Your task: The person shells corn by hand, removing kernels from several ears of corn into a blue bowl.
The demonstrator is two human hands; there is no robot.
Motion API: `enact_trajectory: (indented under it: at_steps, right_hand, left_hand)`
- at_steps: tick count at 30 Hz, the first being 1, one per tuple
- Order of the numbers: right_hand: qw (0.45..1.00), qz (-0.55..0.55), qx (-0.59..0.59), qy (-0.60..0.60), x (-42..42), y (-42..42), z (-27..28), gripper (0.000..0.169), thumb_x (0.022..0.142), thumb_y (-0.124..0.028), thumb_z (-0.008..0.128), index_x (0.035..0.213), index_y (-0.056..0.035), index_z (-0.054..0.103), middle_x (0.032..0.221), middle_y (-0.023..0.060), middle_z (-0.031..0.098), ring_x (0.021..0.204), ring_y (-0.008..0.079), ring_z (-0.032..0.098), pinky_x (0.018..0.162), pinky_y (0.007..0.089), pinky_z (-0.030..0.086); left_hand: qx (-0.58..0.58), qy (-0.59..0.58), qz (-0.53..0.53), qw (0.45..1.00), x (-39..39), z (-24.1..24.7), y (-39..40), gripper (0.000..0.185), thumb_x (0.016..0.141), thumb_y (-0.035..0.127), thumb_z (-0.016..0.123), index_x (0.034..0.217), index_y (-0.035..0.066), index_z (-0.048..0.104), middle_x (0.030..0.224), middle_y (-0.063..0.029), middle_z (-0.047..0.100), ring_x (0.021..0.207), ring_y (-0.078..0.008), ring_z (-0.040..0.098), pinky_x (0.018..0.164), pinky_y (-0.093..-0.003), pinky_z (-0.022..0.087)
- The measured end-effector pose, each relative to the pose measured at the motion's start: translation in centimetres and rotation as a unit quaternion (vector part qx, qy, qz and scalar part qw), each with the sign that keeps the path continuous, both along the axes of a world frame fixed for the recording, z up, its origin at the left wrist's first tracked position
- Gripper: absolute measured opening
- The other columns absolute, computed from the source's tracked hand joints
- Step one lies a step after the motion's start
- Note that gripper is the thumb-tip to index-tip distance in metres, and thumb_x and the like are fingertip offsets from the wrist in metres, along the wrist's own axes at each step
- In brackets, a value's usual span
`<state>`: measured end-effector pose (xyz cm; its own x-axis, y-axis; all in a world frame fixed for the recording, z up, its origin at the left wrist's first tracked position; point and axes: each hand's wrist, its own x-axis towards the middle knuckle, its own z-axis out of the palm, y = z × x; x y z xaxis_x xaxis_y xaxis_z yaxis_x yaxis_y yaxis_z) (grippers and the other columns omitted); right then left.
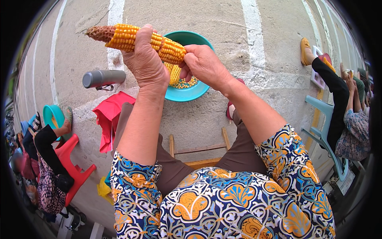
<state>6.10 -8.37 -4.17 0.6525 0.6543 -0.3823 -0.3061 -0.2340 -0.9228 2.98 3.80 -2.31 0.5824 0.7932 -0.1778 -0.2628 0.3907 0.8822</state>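
Observation:
My left hand (146, 59) is wrapped around the middle of an ear of yellow corn (173, 51), held over the left part of a teal plastic basin (188, 96). The ear's left end is bare reddish cob, and a narrow reddish gap in the kernels crosses it right of my thumb. At the other end, the curled fingers of my right hand (206, 64) pinch the ear; their tips are partly hidden. In the basin lie loose kernels (188, 83) and more corn ears (173, 73), partly covered by my hands.
A grey flask (103, 79) lies on the concrete at left, near a red bag (109, 119). Between my legs shows a wooden stool frame (200, 148). Seated people flank me, with a red plastic stool (71, 164) at left and a light-blue chair (323, 131) at right.

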Motion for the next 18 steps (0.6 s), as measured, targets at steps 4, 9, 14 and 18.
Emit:
enact_trajectory:
  at_steps: [4, 9, 14, 18]
  right_hand:
    - [0.996, -0.009, 0.052, 0.066, 0.1, 0.0, 1.2, 0.027, 0.082, -0.003, 0.034, 0.087, 0.0079, 0.059, 0.072, 0.0115, 0.061, 0.058, 0.0152, 0.062, 0.054, 0.0271, 0.053]
    - [0.98, 0.037, 0.086, 0.175, 0.7, -0.3, 2.2, 0.035, 0.084, -0.002, 0.034, 0.11, 0.0099, 0.054, 0.092, 0.0114, 0.06, 0.072, 0.0131, 0.062, 0.066, 0.0248, 0.053]
    - [0.975, 0.022, 0.08, 0.207, 0.7, -0.6, 2.4, 0.035, 0.083, -0.001, 0.038, 0.112, 0.01, 0.053, 0.094, 0.0133, 0.06, 0.074, 0.0145, 0.063, 0.069, 0.0261, 0.054]
    - [0.982, 0.005, 0.073, 0.174, 1.0, -1.2, 2.0, 0.029, 0.088, -0.004, 0.051, 0.115, 0.0068, 0.054, 0.091, 0.01, 0.063, 0.074, 0.0122, 0.063, 0.069, 0.0253, 0.054]
  left_hand:
    - [-0.048, 0.0, -0.006, 0.999, -0.1, 0.5, 0.7, 0.031, 0.078, 0.015, 0.065, 0.1, 0.002, 0.047, 0.085, -0.0094, 0.057, 0.079, -0.0197, 0.058, 0.077, -0.0326, 0.05]
    - [-0.123, 0.027, -0.005, 0.992, -0.5, 1.1, 2.8, 0.034, 0.078, 0.015, 0.065, 0.103, 0.005, 0.044, 0.086, -0.0087, 0.056, 0.081, -0.0211, 0.057, 0.081, -0.0354, 0.048]
    - [-0.185, 0.035, -0.018, 0.982, -1.0, 0.8, 4.1, 0.032, 0.077, 0.013, 0.064, 0.102, 0.007, 0.044, 0.087, -0.0102, 0.055, 0.083, -0.0247, 0.056, 0.084, -0.0421, 0.046]
    - [-0.191, 0.025, 0.003, 0.981, -0.9, 0.8, 4.7, 0.032, 0.077, 0.013, 0.064, 0.102, 0.007, 0.045, 0.091, -0.0113, 0.054, 0.087, -0.0261, 0.055, 0.087, -0.0445, 0.044]
